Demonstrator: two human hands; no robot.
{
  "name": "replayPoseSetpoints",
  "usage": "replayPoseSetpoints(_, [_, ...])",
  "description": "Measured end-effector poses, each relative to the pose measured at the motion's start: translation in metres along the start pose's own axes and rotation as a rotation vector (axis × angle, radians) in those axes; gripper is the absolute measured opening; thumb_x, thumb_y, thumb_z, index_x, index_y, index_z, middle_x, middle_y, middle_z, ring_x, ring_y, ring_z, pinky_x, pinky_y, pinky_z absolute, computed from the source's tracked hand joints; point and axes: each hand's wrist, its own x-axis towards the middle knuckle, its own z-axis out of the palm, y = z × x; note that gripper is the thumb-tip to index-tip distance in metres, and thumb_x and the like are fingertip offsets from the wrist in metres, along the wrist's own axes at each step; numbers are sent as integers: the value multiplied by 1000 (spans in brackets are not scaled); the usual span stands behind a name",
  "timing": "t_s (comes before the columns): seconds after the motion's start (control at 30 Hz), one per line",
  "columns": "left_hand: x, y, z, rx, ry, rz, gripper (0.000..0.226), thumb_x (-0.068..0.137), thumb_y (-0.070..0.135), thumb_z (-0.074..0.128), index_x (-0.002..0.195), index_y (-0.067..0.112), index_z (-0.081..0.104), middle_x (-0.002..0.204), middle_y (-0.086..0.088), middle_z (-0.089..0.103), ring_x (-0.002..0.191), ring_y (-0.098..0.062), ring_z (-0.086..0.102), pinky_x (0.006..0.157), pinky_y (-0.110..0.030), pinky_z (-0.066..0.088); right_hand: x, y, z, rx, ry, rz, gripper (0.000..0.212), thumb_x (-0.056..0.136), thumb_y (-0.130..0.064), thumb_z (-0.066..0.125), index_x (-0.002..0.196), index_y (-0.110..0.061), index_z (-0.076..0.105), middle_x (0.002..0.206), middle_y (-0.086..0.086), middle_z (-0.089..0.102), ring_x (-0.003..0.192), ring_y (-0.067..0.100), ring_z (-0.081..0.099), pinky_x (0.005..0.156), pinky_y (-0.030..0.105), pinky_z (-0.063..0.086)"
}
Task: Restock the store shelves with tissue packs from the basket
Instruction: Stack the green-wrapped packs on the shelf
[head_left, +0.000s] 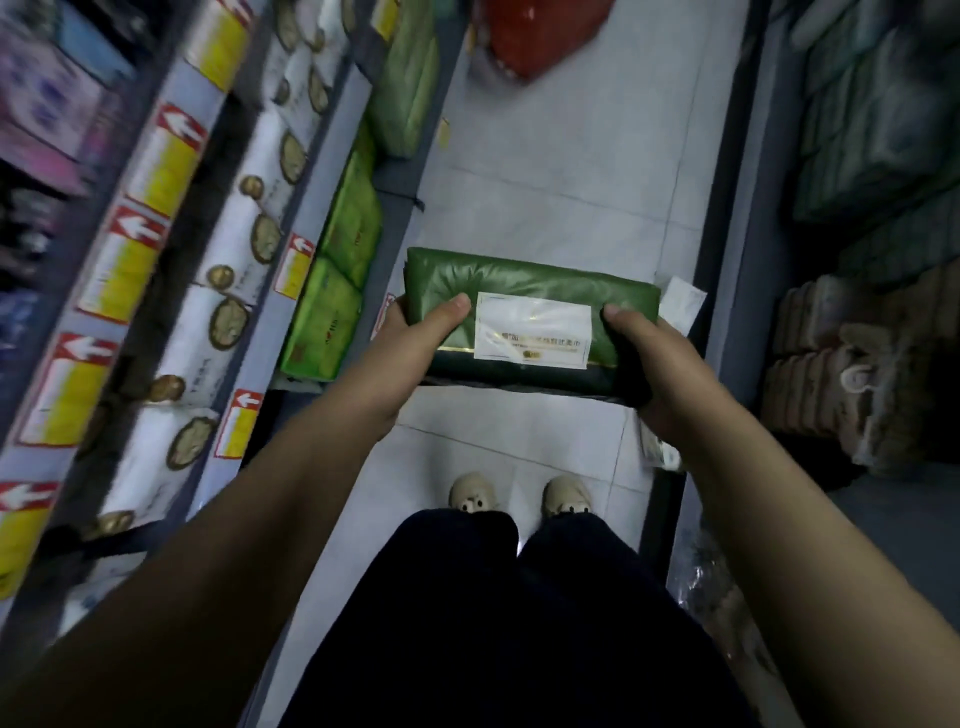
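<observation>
Spotter: Dark trousers (493, 623) fill the bottom centre, with pale shoes (472, 496) on the floor tiles (545, 182) just above them. Both forearms run up from the lower corners.

Scribe: And the hands?

Spotter: Mid-frame, the left hand (410, 343) and the right hand (654, 364) each grip one short end of a dark green tissue pack (530, 283). It is held level over the aisle floor, white label up. Of the fingers (452, 309), thumbs press on top and the rest curl beneath, out of sight.

Scribe: Why both hands?

Spotter: My reading is that the pack is soft and wide. An end-to-end grip keeps it flat and ready to slide in edge first. It is not yet on any shelf.

Scribe: Where would it go?

Spotter: Probably the left shelves (337, 119), which run up the left side of the frame. The lowest tier holds bright green packs (337, 291) side by side, just left of the left hand. The tier above holds white packs (244, 244) with gold ovals, and price labels (156, 171) in yellow and red line the shelf edges.

Scribe: Basket?

Spotter: At top centre there is a red shape (535, 36), badly blurred — possibly the basket, but I cannot tell, nor what it holds. The right shelves (857, 156) carry stacked dull green and brown bundles.
</observation>
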Motion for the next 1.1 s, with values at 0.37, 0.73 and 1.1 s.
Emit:
replayPoseSetpoints(0.37, [-134,92,-20,-156,321,363,70,80,52,70,141,32,42,127,9,64,111,-15,65,95,-40,53,-75,-124,49,-234,-327,-405,12,96,-22,54,100,-18,64,97,0,74,93,20,70,80,33,53])
replayPoseSetpoints(0.73, [-295,114,-18,-294,718,626,92,59,48,83,140,27,43,124,4,67,110,-19,66,99,-47,50,-184,-186,100,-346,-763,-638,23,91,-33,65,112,-24,63,105,-3,74,94,18,72,81,38,59])
replayPoseSetpoints(1.1, [-418,115,-55,-329,1155,784,92,67,40,85,138,20,30,121,3,61,109,-16,63,99,-43,50,-295,-198,177,-398,-1097,-862,26,83,-26,76,107,-26,65,101,-12,74,96,6,70,89,27,54])
